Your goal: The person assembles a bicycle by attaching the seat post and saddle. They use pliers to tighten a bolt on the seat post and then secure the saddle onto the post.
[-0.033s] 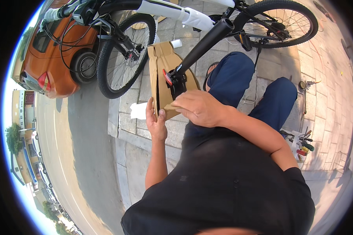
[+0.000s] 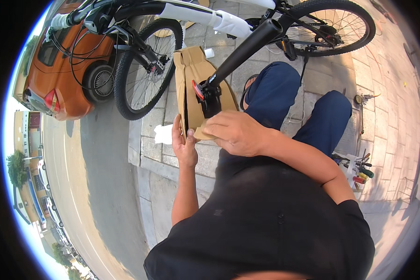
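A brown cardboard wrapper [image 2: 187, 65], shaped like a saddle, lies tilted before me. From it a black seatpost [image 2: 242, 53] slants up to the right, with a black clamp [image 2: 212, 103] at its base and a red reflector [image 2: 198, 89] beside it. What the cardboard covers is hidden. My left hand [image 2: 185, 145] grips the wrapper's near left edge, thumb on top and fingers along the outer side. At its near end my right hand [image 2: 233, 134] is closed on a cardboard flap [image 2: 201, 132], fingers curled; the fingertips are partly hidden.
A bicycle with a front wheel [image 2: 147, 70], a rear wheel [image 2: 329, 28] and a white-wrapped frame tube [image 2: 191, 15] stands ahead. White paper [image 2: 163, 134] lies on the paving. Hand tools [image 2: 359, 172] sit to my right. An orange car [image 2: 60, 74] is parked at the left.
The cardboard flap under my right hand sits slightly further left and lower, and that hand has shifted a little. The whole view has moved slightly.
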`<control>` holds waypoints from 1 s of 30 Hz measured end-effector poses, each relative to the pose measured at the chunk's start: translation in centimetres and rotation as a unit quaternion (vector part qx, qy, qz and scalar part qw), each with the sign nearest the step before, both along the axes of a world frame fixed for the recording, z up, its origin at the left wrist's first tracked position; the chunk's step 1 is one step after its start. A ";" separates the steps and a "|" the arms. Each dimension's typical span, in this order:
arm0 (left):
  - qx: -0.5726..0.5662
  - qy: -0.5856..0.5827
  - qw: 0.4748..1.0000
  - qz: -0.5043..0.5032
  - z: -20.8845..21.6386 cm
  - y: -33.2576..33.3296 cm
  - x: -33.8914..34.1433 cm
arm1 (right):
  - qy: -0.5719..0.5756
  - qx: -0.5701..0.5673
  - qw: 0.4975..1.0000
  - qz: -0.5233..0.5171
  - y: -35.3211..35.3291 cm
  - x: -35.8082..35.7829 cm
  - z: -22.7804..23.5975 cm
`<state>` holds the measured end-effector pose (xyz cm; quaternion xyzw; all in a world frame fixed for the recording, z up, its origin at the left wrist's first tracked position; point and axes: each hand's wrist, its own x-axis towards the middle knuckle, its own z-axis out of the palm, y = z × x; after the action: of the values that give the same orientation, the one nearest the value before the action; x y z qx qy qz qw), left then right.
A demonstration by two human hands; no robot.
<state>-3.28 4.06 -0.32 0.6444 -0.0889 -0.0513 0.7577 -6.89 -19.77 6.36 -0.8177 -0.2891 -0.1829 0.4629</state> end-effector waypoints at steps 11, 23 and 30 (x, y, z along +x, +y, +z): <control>0.070 -0.136 0.983 -0.098 7.8 -6.9 3.0 | 0.130 0.363 0.903 -0.192 -12.5 -3.7 7.9; 0.024 0.040 0.937 -0.346 7.2 -15.3 -0.1 | -0.032 0.467 0.865 -0.181 -13.8 -1.5 7.9; 0.039 -0.089 0.936 -0.339 9.6 -20.4 5.4 | 0.052 0.505 0.854 -0.116 -13.2 -5.2 4.9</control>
<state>2.14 -16.31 9.23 0.6072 -0.3675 -0.2509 0.6583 -12.06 -32.95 11.30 -0.5076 -0.0352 -0.3136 0.8017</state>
